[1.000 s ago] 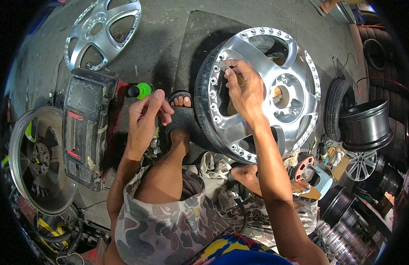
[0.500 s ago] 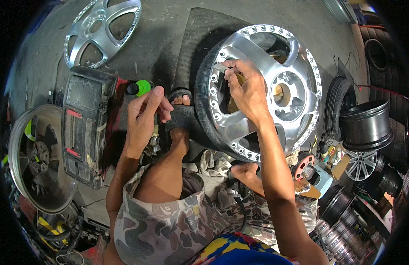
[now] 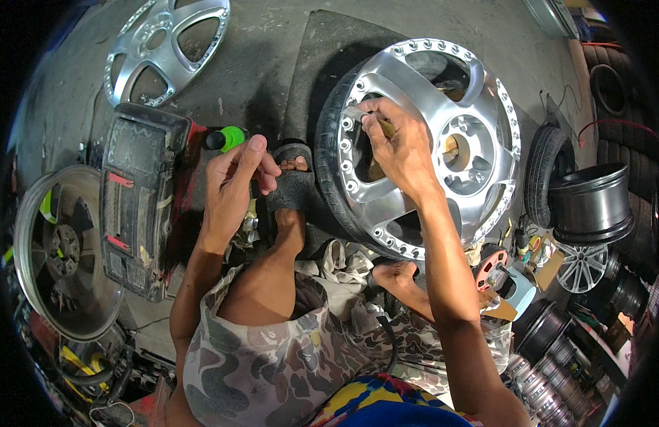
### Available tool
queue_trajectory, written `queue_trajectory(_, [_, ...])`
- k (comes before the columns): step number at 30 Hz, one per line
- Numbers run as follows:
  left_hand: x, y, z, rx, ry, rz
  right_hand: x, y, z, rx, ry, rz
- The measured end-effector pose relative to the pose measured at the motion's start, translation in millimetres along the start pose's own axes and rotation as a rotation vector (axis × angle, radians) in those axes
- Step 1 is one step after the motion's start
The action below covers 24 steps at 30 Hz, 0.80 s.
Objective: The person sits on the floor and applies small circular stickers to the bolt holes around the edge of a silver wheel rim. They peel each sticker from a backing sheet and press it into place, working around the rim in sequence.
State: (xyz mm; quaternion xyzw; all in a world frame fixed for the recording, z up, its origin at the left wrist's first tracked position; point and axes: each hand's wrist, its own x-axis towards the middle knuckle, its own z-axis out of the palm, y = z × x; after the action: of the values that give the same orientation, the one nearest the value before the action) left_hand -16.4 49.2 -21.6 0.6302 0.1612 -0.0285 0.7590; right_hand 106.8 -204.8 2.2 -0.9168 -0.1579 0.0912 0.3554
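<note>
My right hand (image 3: 399, 146) is closed over the left rim of a polished silver wheel (image 3: 404, 85). It pinches a small light-grey flat piece (image 3: 354, 113), whose exact kind does not show, against the rim's row of bolts. The wheel lies face up, with a black tire (image 3: 331, 153) showing beneath its left edge. To the left of the wheel, my left hand (image 3: 233, 178) hangs in the air above the floor, fingers curled and thumb pressed toward them. Whether anything sits between those fingers is hidden.
A black toolbox (image 3: 140, 203) and a green-and-black bottle (image 3: 228, 139) stand left of my foot. Another silver wheel face (image 3: 155, 43) lies at the far left, a dull rim (image 3: 41, 270) at the near left. Rightward are a tire (image 3: 546, 171), a dark barrel (image 3: 589, 203) and a red reel (image 3: 491, 269).
Both hands keep nearly the same places and grips. The view has shifted very slightly, and the grey piece in my right hand has barely moved along the rim.
</note>
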Motion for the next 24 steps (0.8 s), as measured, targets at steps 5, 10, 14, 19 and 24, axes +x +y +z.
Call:
queue_trajectory(5, [1,0,1,-0.002,0.007,-0.004,-3,3,-8,0.028,-0.155,-0.041])
queue_trajectory(10, [1,-1,1,-0.004,0.002,0.009,-2,3,-12,0.072,-0.164,-0.036])
queue_trajectory(14, [2,-1,0,0.002,0.008,-0.005,-3,0,-17,0.045,-0.252,-0.03])
queue_trajectory(19, [2,0,0,-0.01,-0.002,0.014,-2,-2,-20,0.052,-0.269,-0.018])
queue_trajectory(24, [2,-1,0,-0.007,-0.007,0.013,1,-1,-20,0.013,-0.276,-0.111])
